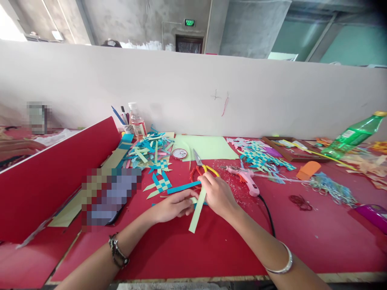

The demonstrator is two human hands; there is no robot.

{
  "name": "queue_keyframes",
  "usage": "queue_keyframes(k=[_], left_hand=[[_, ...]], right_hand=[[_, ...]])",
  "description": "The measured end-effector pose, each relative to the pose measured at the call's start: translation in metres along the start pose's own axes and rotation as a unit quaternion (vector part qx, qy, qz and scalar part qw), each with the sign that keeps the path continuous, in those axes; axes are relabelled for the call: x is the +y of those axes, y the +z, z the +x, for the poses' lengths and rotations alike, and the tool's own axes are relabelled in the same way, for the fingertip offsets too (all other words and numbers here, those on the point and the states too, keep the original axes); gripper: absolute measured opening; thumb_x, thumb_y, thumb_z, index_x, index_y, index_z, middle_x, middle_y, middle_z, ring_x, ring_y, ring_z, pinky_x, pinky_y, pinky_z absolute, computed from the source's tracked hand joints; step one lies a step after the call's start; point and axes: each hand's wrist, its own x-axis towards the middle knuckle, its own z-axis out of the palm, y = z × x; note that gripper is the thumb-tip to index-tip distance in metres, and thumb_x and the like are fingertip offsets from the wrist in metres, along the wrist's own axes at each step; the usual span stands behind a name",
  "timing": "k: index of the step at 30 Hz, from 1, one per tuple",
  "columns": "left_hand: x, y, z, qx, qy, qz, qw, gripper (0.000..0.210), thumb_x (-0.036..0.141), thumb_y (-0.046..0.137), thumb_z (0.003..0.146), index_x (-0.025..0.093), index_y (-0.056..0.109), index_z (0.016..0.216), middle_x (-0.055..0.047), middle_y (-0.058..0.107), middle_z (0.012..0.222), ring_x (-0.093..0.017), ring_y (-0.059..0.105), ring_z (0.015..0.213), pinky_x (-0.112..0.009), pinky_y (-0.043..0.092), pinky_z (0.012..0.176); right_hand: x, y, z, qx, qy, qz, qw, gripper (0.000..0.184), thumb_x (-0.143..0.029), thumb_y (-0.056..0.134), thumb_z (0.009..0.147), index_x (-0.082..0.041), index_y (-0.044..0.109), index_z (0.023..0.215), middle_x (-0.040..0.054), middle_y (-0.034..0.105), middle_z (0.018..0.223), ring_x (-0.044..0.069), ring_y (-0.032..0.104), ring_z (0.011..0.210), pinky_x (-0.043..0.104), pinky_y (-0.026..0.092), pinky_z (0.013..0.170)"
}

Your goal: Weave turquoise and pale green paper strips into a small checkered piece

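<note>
Between my hands are paper strips. My right hand (pixel 218 195) is closed in a pinch on a pale green paper strip (pixel 197 216), which hangs down toward the table's front. My left hand (pixel 176 206) has curled fingers at a small piece of pale green and blue paper, mostly hidden by the fingers. A blue paper strip (pixel 182 187) reaches from the left into the area behind both hands. Just beyond them lie scissors (pixel 198 160) with red and yellow handles, blades pointing away. Left of my hands rests a woven blue and green paper piece (pixel 160 185).
A pile of cut strips (pixel 151 147) lies at back left, beside a clear bottle (pixel 138 123). A pink glue gun (pixel 246 179) with a black cord sits to the right. Farther right are woven pieces (pixel 260 157) and a tilted green bottle (pixel 352 135). A red divider (pixel 60 181) stands left.
</note>
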Motion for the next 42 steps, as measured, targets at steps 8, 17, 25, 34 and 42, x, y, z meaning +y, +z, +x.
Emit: queue_keyframes(k=[8, 17, 25, 34, 42], left_hand=[[0.001, 0.003, 0.000, 0.013, 0.055, 0.115, 0.992, 0.030, 0.042, 0.050, 0.074, 0.015, 0.056, 0.087, -0.002, 0.053, 0.078, -0.012, 0.046, 0.068, -0.020, 0.038, 0.061], [0.002, -0.004, 0.001, 0.068, 0.065, 0.146, 0.985, 0.036, 0.044, 0.045, 0.077, 0.012, 0.061, 0.082, -0.001, 0.056, 0.067, -0.010, 0.045, 0.061, -0.020, 0.036, 0.059], [0.005, -0.005, -0.002, -0.008, 0.054, 0.149, 0.987, 0.034, 0.040, 0.043, 0.080, 0.012, 0.059, 0.091, 0.000, 0.051, 0.065, -0.008, 0.044, 0.058, -0.018, 0.036, 0.056], [0.004, -0.007, -0.001, 0.077, 0.081, 0.142, 0.984, 0.030, 0.038, 0.040, 0.082, 0.017, 0.055, 0.096, 0.002, 0.048, 0.065, -0.008, 0.042, 0.061, -0.019, 0.034, 0.057], [0.006, -0.006, -0.003, 0.065, 0.046, 0.113, 0.990, 0.034, 0.039, 0.044, 0.080, 0.018, 0.044, 0.107, 0.003, 0.052, 0.064, -0.004, 0.034, 0.044, -0.016, 0.029, 0.042]], right_hand=[[0.000, -0.003, -0.002, -0.025, 0.052, -0.041, 0.997, 0.016, -0.012, 0.040, 0.071, -0.017, 0.050, 0.082, 0.0049, 0.055, 0.074, 0.012, 0.045, 0.048, 0.026, 0.021, 0.043], [0.002, -0.011, -0.001, -0.020, -0.034, 0.235, 0.971, 0.024, -0.011, 0.045, 0.064, -0.019, 0.048, 0.087, 0.0064, 0.046, 0.101, 0.020, 0.044, 0.094, 0.036, 0.031, 0.083], [0.005, -0.011, 0.000, -0.100, -0.014, 0.545, 0.832, 0.026, -0.032, 0.037, 0.082, -0.017, 0.044, 0.063, 0.0025, 0.046, 0.084, 0.012, 0.047, 0.075, 0.026, 0.037, 0.068], [0.006, -0.007, 0.000, -0.138, 0.032, 0.574, 0.806, 0.018, -0.026, 0.046, 0.078, -0.017, 0.044, 0.062, 0.0035, 0.053, 0.091, 0.013, 0.050, 0.084, 0.025, 0.037, 0.073], [0.008, -0.005, -0.002, -0.185, 0.077, 0.578, 0.791, 0.024, -0.032, 0.051, 0.075, -0.018, 0.035, 0.062, -0.0050, 0.038, 0.063, 0.006, 0.036, 0.055, 0.019, 0.030, 0.052]])
